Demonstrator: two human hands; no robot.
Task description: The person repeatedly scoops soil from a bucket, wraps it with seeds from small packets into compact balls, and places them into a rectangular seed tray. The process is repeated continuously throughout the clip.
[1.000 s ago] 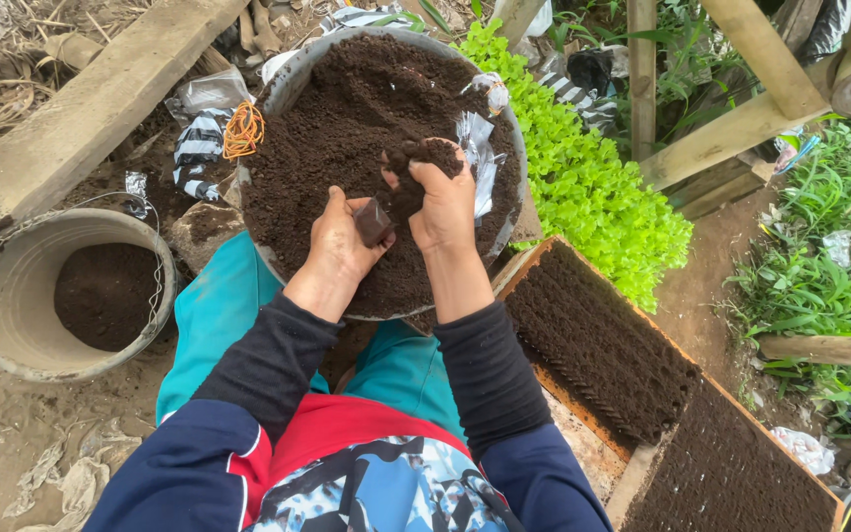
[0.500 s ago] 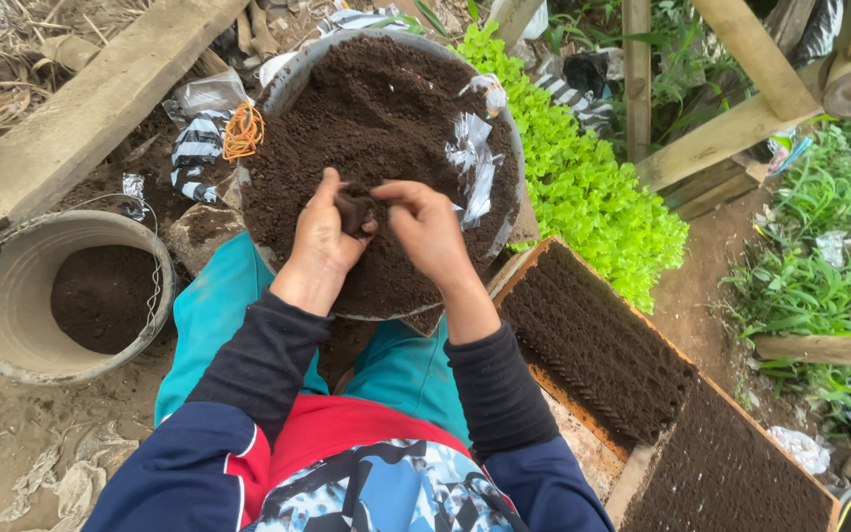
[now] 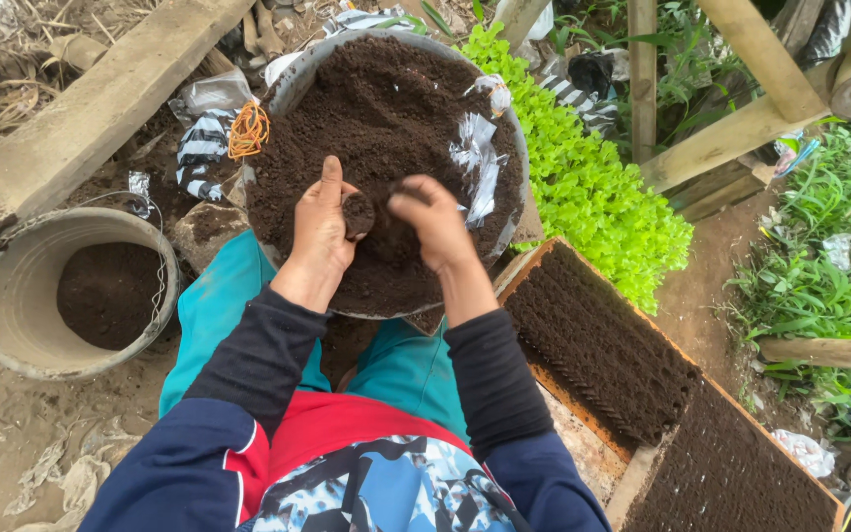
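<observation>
Sitting over a big basin [image 3: 293,84] full of dark soil [image 3: 376,108] — a bucket [image 3: 12,296] stands left, a wooden tray [image 3: 534,258] right. Left hand [image 3: 322,227] is curled round a small soil-filled pot [image 3: 358,214], thumb up; right hand [image 3: 435,225] — fingers bent, pinching soil just beside it.

Outdoor plant nursery, bare earth underfoot. A large basin [image 3: 293,84] heaped with dark potting soil sits at centre; a grey bucket [image 3: 12,325] to the left holds more soil. Wooden-framed trays [image 3: 598,345] packed with rows of small soil-filled pots lie at right. A dense bed of bright green seedlings [image 3: 583,187] grows beside rough timber posts [image 3: 741,128]. Weeds, plastic scraps and a plank [image 3: 91,108] lie around.
</observation>
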